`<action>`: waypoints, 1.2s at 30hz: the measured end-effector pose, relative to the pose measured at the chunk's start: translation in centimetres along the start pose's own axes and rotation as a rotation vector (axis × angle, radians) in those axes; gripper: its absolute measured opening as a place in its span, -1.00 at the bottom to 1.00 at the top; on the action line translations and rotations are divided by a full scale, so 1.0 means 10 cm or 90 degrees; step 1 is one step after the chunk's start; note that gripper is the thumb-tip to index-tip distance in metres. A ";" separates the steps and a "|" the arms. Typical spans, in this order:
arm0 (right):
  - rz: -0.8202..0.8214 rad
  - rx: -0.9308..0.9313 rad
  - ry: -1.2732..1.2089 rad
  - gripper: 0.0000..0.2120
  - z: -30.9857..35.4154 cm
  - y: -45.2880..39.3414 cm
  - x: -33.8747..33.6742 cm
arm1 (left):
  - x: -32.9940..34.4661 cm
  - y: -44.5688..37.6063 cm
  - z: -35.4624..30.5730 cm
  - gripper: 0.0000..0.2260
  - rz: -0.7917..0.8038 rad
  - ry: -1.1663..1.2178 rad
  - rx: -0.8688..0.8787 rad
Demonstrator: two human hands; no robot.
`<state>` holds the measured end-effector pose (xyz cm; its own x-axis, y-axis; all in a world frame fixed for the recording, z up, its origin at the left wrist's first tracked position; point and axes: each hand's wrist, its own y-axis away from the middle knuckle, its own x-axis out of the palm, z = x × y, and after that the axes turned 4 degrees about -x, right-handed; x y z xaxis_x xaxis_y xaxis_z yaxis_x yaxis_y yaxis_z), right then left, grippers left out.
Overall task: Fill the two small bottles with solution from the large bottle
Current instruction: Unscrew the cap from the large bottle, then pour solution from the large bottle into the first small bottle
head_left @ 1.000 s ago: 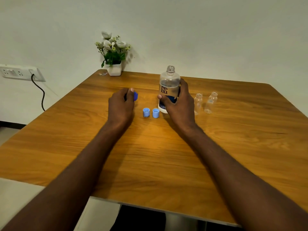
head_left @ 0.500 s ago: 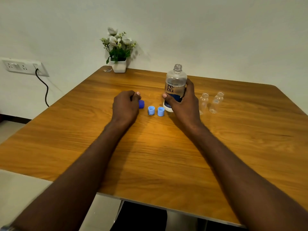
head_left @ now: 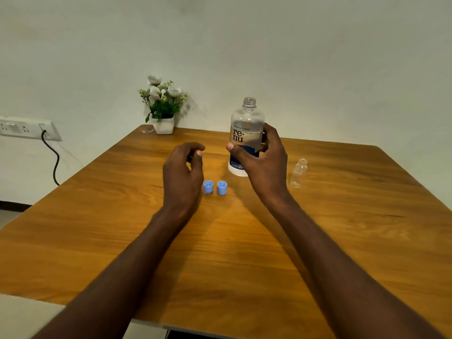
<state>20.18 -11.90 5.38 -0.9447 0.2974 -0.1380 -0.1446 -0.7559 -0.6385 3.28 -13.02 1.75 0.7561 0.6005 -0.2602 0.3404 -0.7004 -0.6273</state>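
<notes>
Wooden table (head_left: 244, 253) — right hand (head_left: 264, 165) grips the large bottle (head_left: 247, 133); left hand (head_left: 183, 172) curled, contents unclear.

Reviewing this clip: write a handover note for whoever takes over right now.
Right hand grips the uncapped large bottle, upright.
Left hand is curled over the table; I cannot tell if it holds anything.
One small bottle stands open, seemingly empty, right of that hand; the second is not visible.
Two light blue caps sit on the table.
Done: caps off. Left: fill both small bottles.
</notes>
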 end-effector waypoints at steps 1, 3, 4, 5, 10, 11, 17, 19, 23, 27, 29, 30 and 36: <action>-0.015 -0.006 -0.010 -0.33 0.07 -0.03 -0.06 | 0.02 0.03 -0.06 -0.83 0.000 0.027 -0.016; -0.049 -0.013 -0.030 -0.37 0.22 -0.09 -0.19 | 0.07 0.11 -0.19 -0.76 0.006 0.090 -0.050; -0.069 -0.020 -0.037 -0.40 0.28 -0.13 -0.26 | 0.10 0.15 -0.26 -0.72 0.023 0.112 -0.043; -0.089 -0.028 -0.037 -0.42 0.33 -0.17 -0.34 | 0.14 0.19 -0.35 -0.69 0.049 0.116 -0.016; -0.154 -0.079 0.017 -0.43 0.44 -0.40 -0.78 | 0.48 0.31 -0.71 -0.50 0.228 0.081 0.049; -0.163 -0.084 0.032 -0.42 0.42 -0.45 -0.88 | 0.57 0.33 -0.76 -0.45 0.257 0.065 0.033; -0.212 -0.062 0.059 -0.40 0.12 -0.67 -1.35 | 0.98 0.38 -0.71 -0.35 0.355 -0.021 -0.074; -0.219 -0.047 0.074 -0.40 -0.04 -0.69 -1.44 | 1.08 0.39 -0.67 -0.43 0.350 -0.032 -0.077; -0.225 0.001 0.103 -0.40 -0.37 -0.66 -1.52 | 1.26 0.34 -0.61 -0.68 0.339 0.006 -0.102; -0.221 0.031 0.112 -0.41 -0.63 -0.62 -1.52 | 1.40 0.26 -0.58 -0.80 0.281 0.043 -0.125; -0.222 0.042 0.116 -0.39 -0.70 -0.61 -1.50 | 1.50 0.18 -0.61 -0.79 0.252 0.080 -0.141; -0.223 0.046 0.116 -0.39 -0.74 -0.59 -1.49 | 1.55 0.14 -0.63 -0.78 0.242 0.101 -0.145; -0.247 0.063 0.118 -0.37 -0.93 -0.48 -1.45 | 1.79 -0.03 -0.55 -0.76 0.237 0.179 -0.197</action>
<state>37.33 -7.16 3.40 -0.7477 0.6627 -0.0415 -0.5138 -0.6170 -0.5961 19.82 -4.22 1.33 0.9621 0.1948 -0.1908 0.1382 -0.9516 -0.2746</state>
